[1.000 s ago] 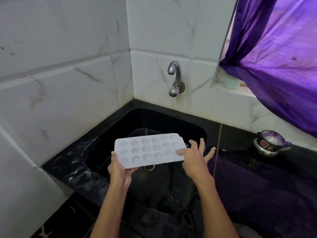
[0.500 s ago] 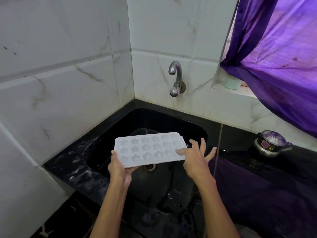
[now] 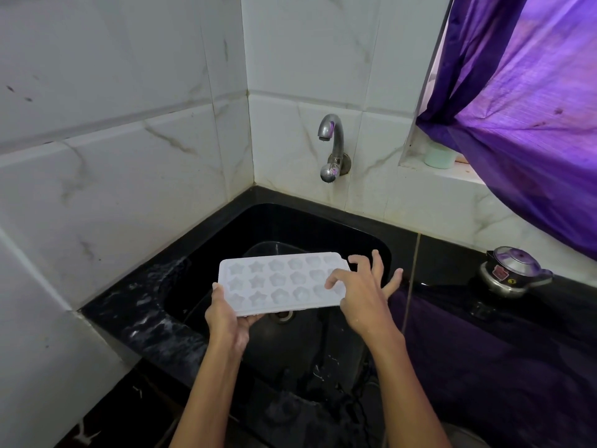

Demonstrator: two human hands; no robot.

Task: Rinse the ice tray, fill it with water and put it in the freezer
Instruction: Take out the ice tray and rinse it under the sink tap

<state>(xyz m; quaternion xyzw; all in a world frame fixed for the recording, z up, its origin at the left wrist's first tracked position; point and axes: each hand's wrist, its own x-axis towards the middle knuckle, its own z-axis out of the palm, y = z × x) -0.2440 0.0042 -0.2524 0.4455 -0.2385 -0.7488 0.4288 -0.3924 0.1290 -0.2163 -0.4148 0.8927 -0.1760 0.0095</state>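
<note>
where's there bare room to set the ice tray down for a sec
Bare black counter runs left of the sink, against the tiled wall. Another bare strip lies between the sink's right rim and the pressure cooker. The sink is crowded: a clear bowl sits under the ice tray.

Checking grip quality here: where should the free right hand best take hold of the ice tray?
Probably the short right-end rim of the ice tray, from the right, thumb on top. The left hand already holds the opposite end, and the flat rim is graspable. The right hand hovers there, fingers spread.

White marble wall tiles [image 3: 122,176], black counter [image 3: 484,334], purple curtain [image 3: 523,101] at right.
</note>
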